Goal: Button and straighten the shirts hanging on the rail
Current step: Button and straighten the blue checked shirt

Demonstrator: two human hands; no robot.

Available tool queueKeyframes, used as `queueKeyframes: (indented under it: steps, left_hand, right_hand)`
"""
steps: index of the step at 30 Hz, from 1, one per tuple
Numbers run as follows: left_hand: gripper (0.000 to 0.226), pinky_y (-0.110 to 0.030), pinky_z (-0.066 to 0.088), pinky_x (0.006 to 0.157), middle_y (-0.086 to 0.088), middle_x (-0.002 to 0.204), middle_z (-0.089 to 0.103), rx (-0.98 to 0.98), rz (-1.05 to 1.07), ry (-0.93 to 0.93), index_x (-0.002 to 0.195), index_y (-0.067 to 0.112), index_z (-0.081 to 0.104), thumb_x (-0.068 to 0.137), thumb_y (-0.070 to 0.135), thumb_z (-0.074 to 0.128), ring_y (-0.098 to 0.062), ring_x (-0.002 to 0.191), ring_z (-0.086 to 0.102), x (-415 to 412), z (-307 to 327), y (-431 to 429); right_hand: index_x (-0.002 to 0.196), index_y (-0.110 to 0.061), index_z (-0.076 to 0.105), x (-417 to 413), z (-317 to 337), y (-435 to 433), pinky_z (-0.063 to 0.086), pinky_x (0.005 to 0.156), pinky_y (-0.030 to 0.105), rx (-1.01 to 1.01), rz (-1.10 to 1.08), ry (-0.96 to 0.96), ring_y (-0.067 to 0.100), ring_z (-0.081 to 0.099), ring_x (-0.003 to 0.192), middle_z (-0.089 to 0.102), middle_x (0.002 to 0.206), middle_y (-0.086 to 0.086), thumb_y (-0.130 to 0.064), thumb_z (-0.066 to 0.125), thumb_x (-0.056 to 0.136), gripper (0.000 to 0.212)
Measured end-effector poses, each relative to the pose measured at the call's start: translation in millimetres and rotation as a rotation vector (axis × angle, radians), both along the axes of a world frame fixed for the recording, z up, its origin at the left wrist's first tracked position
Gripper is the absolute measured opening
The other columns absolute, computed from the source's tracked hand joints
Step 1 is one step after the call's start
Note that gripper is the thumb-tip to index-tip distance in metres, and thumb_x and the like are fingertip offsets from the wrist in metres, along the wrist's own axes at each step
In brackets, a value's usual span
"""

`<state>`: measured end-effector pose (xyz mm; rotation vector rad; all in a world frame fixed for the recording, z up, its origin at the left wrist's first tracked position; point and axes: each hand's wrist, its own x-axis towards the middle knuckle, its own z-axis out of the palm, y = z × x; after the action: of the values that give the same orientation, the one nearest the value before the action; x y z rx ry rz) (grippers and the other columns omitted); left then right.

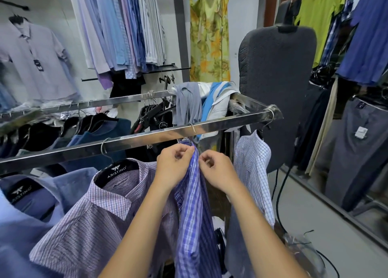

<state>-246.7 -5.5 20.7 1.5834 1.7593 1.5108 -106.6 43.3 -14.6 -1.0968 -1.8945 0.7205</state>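
Forearms (147, 225) rise from six o'clock and meet at the centre of the view, where both hands work at the neck of a blue checked shirt (193, 214). The left hand (175, 164) has its fingers curled in, thumb and forefinger nipping the shirt's front edge just under the collar. The right hand (218, 170), at three o'clock of it and almost touching, pinches the facing edge in the same way. Held so, the two edges come together at the top of the placket, which reads as the topmost button being done up. Whether a button actually sits between the fingertips is too small to tell. The shirt hangs from the steel rail (147, 138) at twelve o'clock of the hands, gathered narrow between its neighbours, and its body drops between the forearms.

Nothing here is a container in the strict sense; the rail does the holding. At nine o'clock of the hands it carries a lilac striped shirt (94, 214) on a black hanger (116, 171) printed ARISTINO, its collar spread open. Past that, at eight o'clock, hangs a plain blue shirt (31, 225). At three o'clock hangs a white checked shirt (252, 158). A grey garment (188, 105) is slung over the rail frame at twelve o'clock, with no hanger showing. By my reckoning the lilac shirt needs the same treatment.
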Motion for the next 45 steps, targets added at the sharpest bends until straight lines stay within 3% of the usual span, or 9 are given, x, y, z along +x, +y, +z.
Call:
queueKeyframes:
  steps: [5, 7, 10, 13, 23, 33, 38, 41, 45]
  left_hand:
    - [0.016, -0.042, 0.056, 0.082, -0.004, 0.081, 0.075, -0.054, -0.065, 0.024, 0.086, 0.022, 0.076, 0.095, 0.026, 0.064, -0.025, 0.079, 0.07, -13.8, 1.4, 0.9]
    - [0.016, -0.046, 0.056, 0.086, -0.008, 0.085, 0.075, -0.086, -0.104, 0.036, 0.089, 0.019, 0.077, 0.096, 0.024, 0.063, -0.03, 0.086, 0.07, -20.1, 3.3, 0.6]
    - [0.016, -0.043, 0.054, 0.085, -0.005, 0.083, 0.075, -0.1, -0.116, 0.088, 0.086, 0.022, 0.077, 0.095, 0.025, 0.064, -0.023, 0.079, 0.068, -24.4, 6.5, -0.1]
    - [0.019, -0.028, 0.052, 0.074, 0.003, 0.077, 0.072, -0.049, -0.027, 0.125, 0.077, 0.029, 0.072, 0.094, 0.027, 0.065, -0.011, 0.071, 0.062, -23.1, 7.5, -3.6]
    - [0.016, -0.018, 0.048, 0.077, 0.016, 0.084, 0.071, 0.084, 0.096, 0.117, 0.08, 0.031, 0.071, 0.094, 0.03, 0.063, 0.005, 0.085, 0.062, -18.2, 1.7, -9.5]
    - [0.016, -0.014, 0.047, 0.069, 0.004, 0.083, 0.069, 0.093, 0.053, -0.01, 0.085, 0.025, 0.069, 0.098, 0.025, 0.059, -0.003, 0.072, 0.06, -21.0, -3.6, -12.7]
    - [0.018, -0.034, 0.051, 0.076, -0.004, 0.086, 0.067, 0.034, -0.016, -0.002, 0.087, 0.024, 0.065, 0.1, 0.025, 0.054, -0.02, 0.075, 0.061, -25.4, -5.7, -13.1]
    - [0.015, -0.034, 0.05, 0.074, -0.005, 0.082, 0.065, 0.047, -0.085, 0.076, 0.088, 0.027, 0.061, 0.1, 0.024, 0.053, -0.016, 0.07, 0.055, -28.6, -4.3, -12.9]
    - [0.007, -0.044, 0.054, 0.077, -0.006, 0.082, 0.068, -0.014, -0.184, 0.145, 0.093, 0.028, 0.061, 0.098, 0.024, 0.059, -0.033, 0.074, 0.062, -38.4, 0.0, -14.6]
  right_hand:
    - [0.134, -0.027, 0.059, -0.6, -8.0, 4.6, 0.053, 0.081, 0.025, -0.184, 0.166, 0.135, 0.002, 0.063, 0.088, 0.064, 0.11, -0.017, -0.021, 0.072, 0.091, 0.046]
    - [0.12, -0.022, 0.073, -4.9, -14.5, 8.6, 0.057, 0.084, 0.034, -0.128, 0.086, 0.173, 0.006, 0.067, 0.086, 0.073, 0.1, -0.011, -0.024, 0.076, 0.087, 0.033]
    - [0.087, -0.025, 0.078, -8.2, -15.2, 6.8, 0.049, 0.069, 0.018, -0.035, 0.012, 0.168, -0.001, 0.064, 0.073, 0.073, 0.078, -0.013, -0.027, 0.076, 0.087, 0.002]
    - [0.075, -0.031, 0.073, -7.4, -14.7, 6.3, 0.038, 0.062, 0.008, -0.01, -0.03, 0.132, -0.004, 0.06, 0.067, 0.069, 0.071, -0.015, -0.028, 0.076, 0.088, 0.013]
    - [0.071, -0.022, 0.07, -3.0, -31.1, 3.0, 0.042, 0.062, 0.015, -0.05, -0.069, 0.065, 0.01, 0.064, 0.07, 0.069, 0.07, -0.007, -0.029, 0.075, 0.088, 0.019]
    - [0.067, -0.028, 0.066, 10.7, -37.9, -4.1, 0.037, 0.059, 0.011, -0.123, -0.062, -0.012, -0.004, 0.056, 0.06, 0.065, 0.065, -0.013, -0.031, 0.075, 0.088, 0.024]
    - [0.072, -0.028, 0.069, 14.8, -30.6, -4.7, 0.038, 0.059, 0.006, -0.17, 0.009, -0.107, -0.007, 0.057, 0.062, 0.066, 0.067, -0.014, -0.034, 0.077, 0.087, 0.018]
    - [0.076, -0.029, 0.073, 16.5, -21.1, -0.8, 0.041, 0.066, 0.013, -0.166, 0.031, -0.095, -0.004, 0.063, 0.072, 0.072, 0.076, -0.013, -0.034, 0.077, 0.086, 0.012]
    - [0.074, -0.027, 0.067, 18.0, -14.0, 2.5, 0.043, 0.066, 0.02, -0.117, 0.018, -0.12, 0.0, 0.06, 0.068, 0.068, 0.073, -0.011, -0.027, 0.071, 0.092, 0.018]
